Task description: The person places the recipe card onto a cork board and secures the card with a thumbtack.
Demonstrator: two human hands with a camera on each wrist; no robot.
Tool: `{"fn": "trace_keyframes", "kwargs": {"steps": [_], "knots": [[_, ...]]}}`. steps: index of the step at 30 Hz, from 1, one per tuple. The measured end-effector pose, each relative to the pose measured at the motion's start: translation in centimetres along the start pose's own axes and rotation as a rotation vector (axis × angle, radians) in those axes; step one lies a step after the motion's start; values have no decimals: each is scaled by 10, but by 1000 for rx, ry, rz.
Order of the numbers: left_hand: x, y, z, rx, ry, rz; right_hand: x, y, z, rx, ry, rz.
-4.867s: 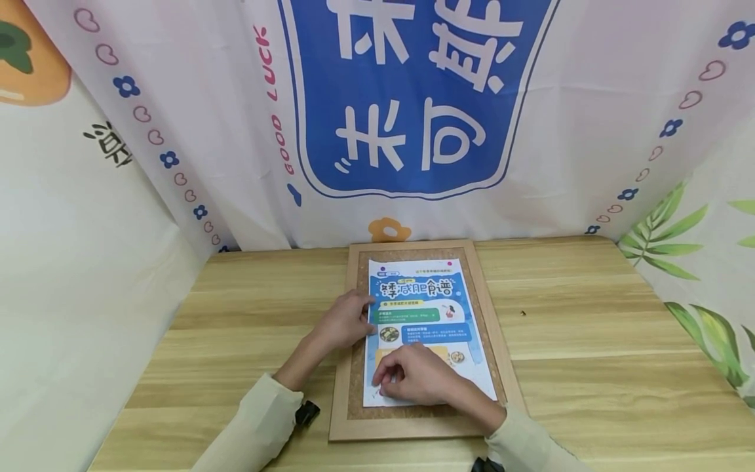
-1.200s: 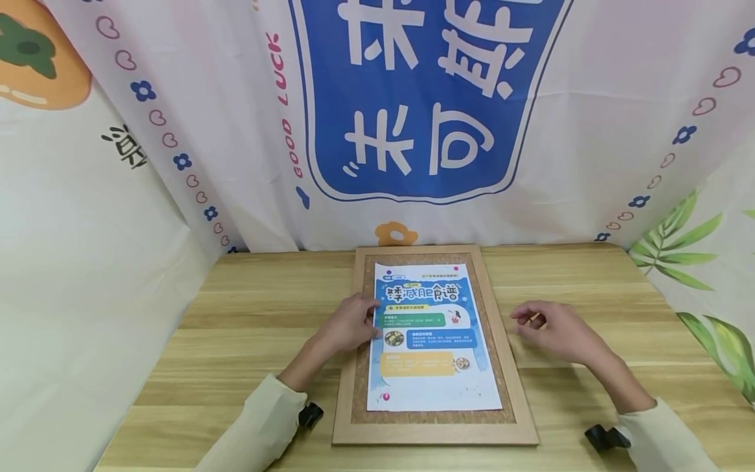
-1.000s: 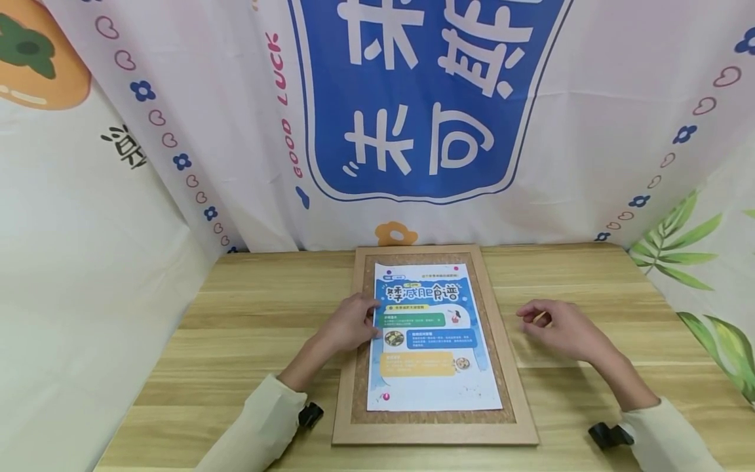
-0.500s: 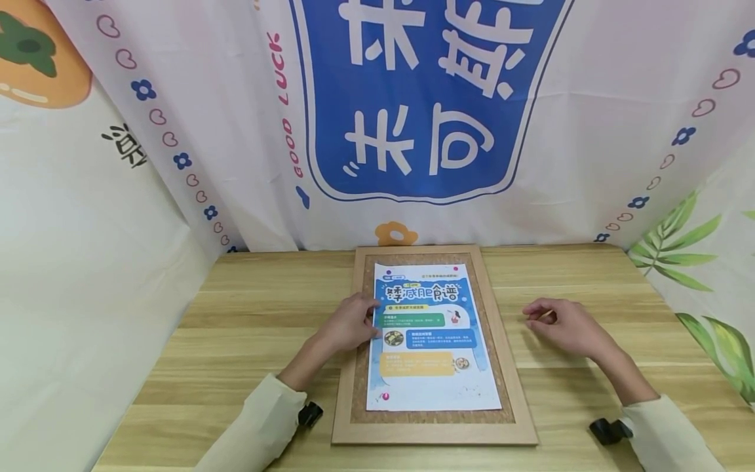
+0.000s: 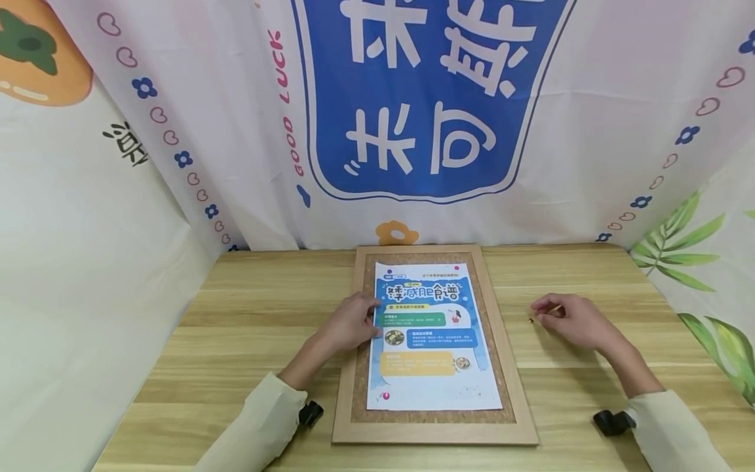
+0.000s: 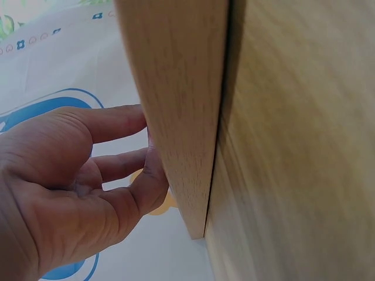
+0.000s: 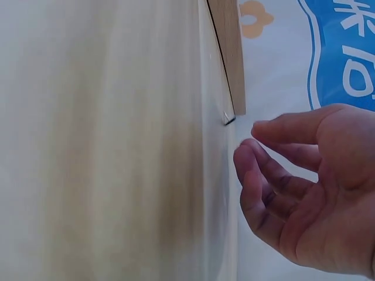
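A printed poster with blue, green and yellow panels lies on a wood-framed cork board. Pushpins show in it: a purple pushpin at the top left, a pink pushpin at the top right and another pink pushpin at the lower left. My left hand rests over the board's left side, fingertips at the poster's left edge. Right of the board, my right hand hovers low with fingers loosely bent and nothing between them. Just by its fingertips a tiny dark pin-like object lies on the table.
The wooden table extends to both sides of the board. A printed white curtain hangs along the table's back edge, close behind the board. Each sleeve has a black wrist device near its cuff.
My right hand has left the poster's lower left corner, where a pink pushpin now shows, and moved right beside the board, lately drifting slightly farther right. My left hand stays put.
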State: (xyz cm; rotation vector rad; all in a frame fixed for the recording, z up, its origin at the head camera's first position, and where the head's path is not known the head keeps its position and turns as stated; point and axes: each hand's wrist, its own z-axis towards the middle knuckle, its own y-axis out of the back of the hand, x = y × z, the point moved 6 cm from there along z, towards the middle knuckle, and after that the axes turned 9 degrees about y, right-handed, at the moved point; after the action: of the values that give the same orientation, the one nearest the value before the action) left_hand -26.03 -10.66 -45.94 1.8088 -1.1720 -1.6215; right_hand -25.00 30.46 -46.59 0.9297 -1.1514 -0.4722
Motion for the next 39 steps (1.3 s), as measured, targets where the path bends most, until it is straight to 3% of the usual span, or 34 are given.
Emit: {"fn": "trace_keyframes", "kwargs": {"steps": [11,24,39], "knots": [[-1,1,0,7,9,2,-7,0,11,106,60,60],[0,0,0,14,-2,13,-8,-2,18,145,123,101],[-2,1,-2,10,0,15,3,-13,19,196,111,94]]}}
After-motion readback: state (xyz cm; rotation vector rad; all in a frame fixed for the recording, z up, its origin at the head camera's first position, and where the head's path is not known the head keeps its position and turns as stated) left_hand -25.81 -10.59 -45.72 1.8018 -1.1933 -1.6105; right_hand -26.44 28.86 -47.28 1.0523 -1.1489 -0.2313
